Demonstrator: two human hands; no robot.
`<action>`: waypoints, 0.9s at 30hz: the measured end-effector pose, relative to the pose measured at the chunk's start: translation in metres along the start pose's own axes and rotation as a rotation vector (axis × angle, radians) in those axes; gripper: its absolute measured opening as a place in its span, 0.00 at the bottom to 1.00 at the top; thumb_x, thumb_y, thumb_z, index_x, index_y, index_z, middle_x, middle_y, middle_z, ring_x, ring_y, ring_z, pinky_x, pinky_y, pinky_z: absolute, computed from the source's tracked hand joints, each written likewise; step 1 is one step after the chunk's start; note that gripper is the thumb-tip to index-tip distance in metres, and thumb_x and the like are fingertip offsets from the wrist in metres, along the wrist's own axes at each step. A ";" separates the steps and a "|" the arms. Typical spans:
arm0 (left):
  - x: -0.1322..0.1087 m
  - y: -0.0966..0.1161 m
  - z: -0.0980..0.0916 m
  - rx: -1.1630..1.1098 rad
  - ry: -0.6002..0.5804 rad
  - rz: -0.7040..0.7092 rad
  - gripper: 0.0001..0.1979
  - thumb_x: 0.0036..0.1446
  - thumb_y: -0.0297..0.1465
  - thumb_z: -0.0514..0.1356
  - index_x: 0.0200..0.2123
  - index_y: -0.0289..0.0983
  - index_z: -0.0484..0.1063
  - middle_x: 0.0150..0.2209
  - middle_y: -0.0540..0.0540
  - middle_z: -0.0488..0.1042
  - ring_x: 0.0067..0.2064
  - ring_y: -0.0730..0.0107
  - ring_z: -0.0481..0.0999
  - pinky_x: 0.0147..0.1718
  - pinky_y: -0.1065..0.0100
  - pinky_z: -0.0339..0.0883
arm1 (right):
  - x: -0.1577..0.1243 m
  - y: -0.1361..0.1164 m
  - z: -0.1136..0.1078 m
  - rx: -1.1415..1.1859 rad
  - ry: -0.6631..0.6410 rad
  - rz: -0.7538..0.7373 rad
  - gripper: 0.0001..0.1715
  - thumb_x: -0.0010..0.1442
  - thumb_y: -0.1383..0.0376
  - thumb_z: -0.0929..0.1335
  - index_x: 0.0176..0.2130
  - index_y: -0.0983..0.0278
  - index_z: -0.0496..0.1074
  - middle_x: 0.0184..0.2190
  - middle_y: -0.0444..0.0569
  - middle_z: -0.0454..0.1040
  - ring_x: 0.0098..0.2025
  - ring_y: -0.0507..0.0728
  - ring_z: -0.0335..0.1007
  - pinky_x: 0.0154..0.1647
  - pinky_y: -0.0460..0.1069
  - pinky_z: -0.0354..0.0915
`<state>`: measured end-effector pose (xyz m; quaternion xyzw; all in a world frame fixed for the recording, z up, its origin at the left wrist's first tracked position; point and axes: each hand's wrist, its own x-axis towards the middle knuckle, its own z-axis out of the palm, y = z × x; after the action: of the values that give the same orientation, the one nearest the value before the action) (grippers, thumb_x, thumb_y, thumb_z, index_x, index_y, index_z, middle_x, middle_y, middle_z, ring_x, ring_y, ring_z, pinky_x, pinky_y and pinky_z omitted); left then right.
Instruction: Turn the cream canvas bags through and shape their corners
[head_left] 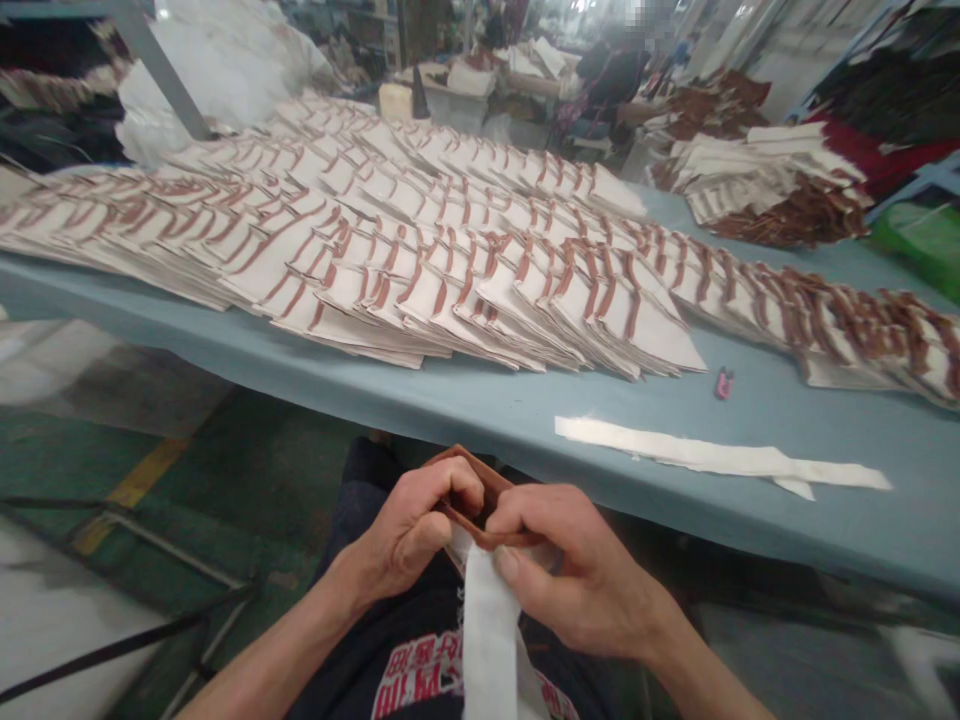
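Observation:
Between my hands is a white fabric piece with a brown edge band (487, 478), held up over my lap in front of the table edge. My left hand (420, 520) pinches the band on its left side, thumb below and fingers curled inside the opening. On the right side, my right hand (559, 560) grips the same band, its thumb pressed near the top of a white fabric strip (491, 640). That strip hangs down toward my lap. The lower part of the fabric piece is mostly hidden behind my hands and the strip.
A blue-covered table (510, 410) carries long overlapping rows of white fabric pieces with brown bands (435, 290). Near its front lie loose white strips (720, 455) and a small pink tool (724, 383). Folded brown and white fabric (772, 180) is heaped at the back right. A person sits farther back.

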<state>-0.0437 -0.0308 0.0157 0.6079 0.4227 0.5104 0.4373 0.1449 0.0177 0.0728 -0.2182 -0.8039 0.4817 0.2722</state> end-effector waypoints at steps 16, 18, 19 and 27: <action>0.016 0.052 -0.012 0.325 -0.314 -0.007 0.22 0.74 0.36 0.52 0.24 0.38 0.58 0.23 0.57 0.56 0.25 0.76 0.56 0.26 0.71 0.50 | 0.003 -0.008 -0.017 -0.293 -0.090 -0.027 0.10 0.61 0.69 0.65 0.28 0.62 0.65 0.23 0.42 0.68 0.25 0.51 0.61 0.30 0.47 0.53; 0.014 0.049 -0.007 0.282 -0.269 -0.054 0.23 0.73 0.36 0.53 0.23 0.37 0.56 0.22 0.57 0.55 0.24 0.77 0.55 0.25 0.72 0.49 | 0.001 -0.007 -0.018 -0.300 -0.079 -0.016 0.09 0.60 0.70 0.65 0.28 0.62 0.65 0.23 0.41 0.67 0.25 0.50 0.60 0.29 0.47 0.52; 0.012 0.047 -0.004 0.240 -0.242 -0.079 0.24 0.73 0.38 0.54 0.23 0.37 0.56 0.22 0.57 0.55 0.24 0.78 0.55 0.24 0.72 0.48 | 0.001 -0.006 -0.018 -0.297 -0.075 -0.007 0.08 0.59 0.70 0.66 0.28 0.62 0.65 0.23 0.41 0.67 0.25 0.50 0.60 0.29 0.47 0.51; -0.004 0.026 0.016 -0.377 -0.032 -0.278 0.34 0.62 0.58 0.61 0.20 0.38 0.53 0.20 0.57 0.50 0.22 0.79 0.48 0.20 0.73 0.42 | 0.000 0.001 -0.008 0.358 -0.154 0.240 0.20 0.66 0.56 0.66 0.26 0.63 0.64 0.22 0.38 0.57 0.23 0.48 0.50 0.24 0.45 0.49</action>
<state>-0.0265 -0.0428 0.0387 0.4595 0.3926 0.5054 0.6158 0.1503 0.0230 0.0745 -0.2232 -0.6923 0.6607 0.1852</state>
